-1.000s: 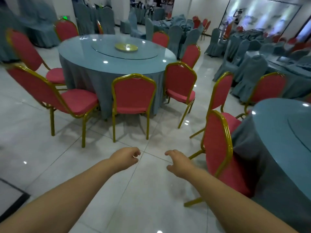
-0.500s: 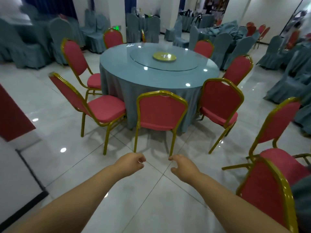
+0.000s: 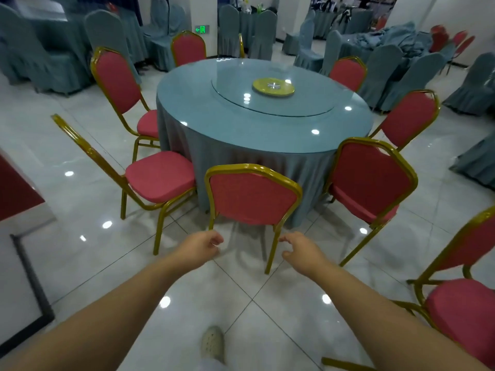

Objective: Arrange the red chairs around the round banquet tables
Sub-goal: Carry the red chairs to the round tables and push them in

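A round banquet table (image 3: 209,121) with a blue cloth and a glass turntable stands ahead, ringed by several red chairs with gold frames. The nearest red chair (image 3: 251,196) has its back towards me, tucked against the cloth. Left of it a second chair (image 3: 158,175) stands angled away from the table. To its right sits another red chair (image 3: 372,180). My left hand (image 3: 201,246) and my right hand (image 3: 302,250) reach forward just below the nearest chair's back, fingers loosely curled, holding nothing and touching nothing.
A further red chair (image 3: 460,298) stands close at my right side. Grey-covered chairs (image 3: 417,76) and tables fill the back of the room. A red panel and low ledge (image 3: 16,194) lie at the left. My shoe (image 3: 213,344) shows on the glossy tiled floor.
The view has swung left and moved closer to the round table. The nearest red chair is now right in front of my hands; both stay held out and hold nothing.
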Demonstrator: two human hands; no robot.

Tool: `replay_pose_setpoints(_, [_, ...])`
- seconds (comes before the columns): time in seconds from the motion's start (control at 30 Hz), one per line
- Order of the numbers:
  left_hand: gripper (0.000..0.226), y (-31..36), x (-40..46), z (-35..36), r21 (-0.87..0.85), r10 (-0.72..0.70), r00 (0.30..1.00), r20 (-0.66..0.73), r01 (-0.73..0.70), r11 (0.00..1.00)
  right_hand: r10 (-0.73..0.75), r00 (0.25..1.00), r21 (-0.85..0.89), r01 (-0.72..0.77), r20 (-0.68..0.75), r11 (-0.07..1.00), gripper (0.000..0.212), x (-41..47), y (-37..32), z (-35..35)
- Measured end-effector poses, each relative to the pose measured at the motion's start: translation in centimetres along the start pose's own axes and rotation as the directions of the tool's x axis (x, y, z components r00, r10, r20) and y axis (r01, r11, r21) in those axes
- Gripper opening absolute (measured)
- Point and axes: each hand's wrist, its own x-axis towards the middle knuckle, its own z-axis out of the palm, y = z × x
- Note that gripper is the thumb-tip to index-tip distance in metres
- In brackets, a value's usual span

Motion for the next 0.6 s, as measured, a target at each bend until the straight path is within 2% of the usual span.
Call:
replay_pose_setpoints(0.27, [0.022, 0.6, 13.1, -6.7, -0.006, 0.036, 0.987, -0.157, -0.038, 0.999, 0.029, 0.999, -0.029, -0.03, -0.023, 0.999, 0.031, 11.9, -0.3, -4.2])
replay_pose_setpoints(0.4, [0.047, 0.7, 19.4, -9.4, 0.088, 0.108, 0.963, -0.248, -0.088, 0.992, 0.044, 0.974, 0.012, -0.042, -0.224, 0.999, 0.034, 17.2, -0.8, -5.4])
replay_pose_setpoints(0.5, [0.062, 0.8, 23.8, -10.3, 0.195, 0.112, 0.972, -0.209, -0.071, 0.978, 0.027, 0.953, -0.009, -0.031, -0.3, 0.999, 0.044, 21.3, -0.8, -5.7])
replay_pose_setpoints(0.6, [0.06, 0.5, 27.3, -10.0, 0.231, 0.105, 0.989, -0.104, -0.079, 0.97, 0.089, 0.977, -0.009, -0.093, -0.195, 0.996, 0.045, 24.6, -0.4, -5.6])
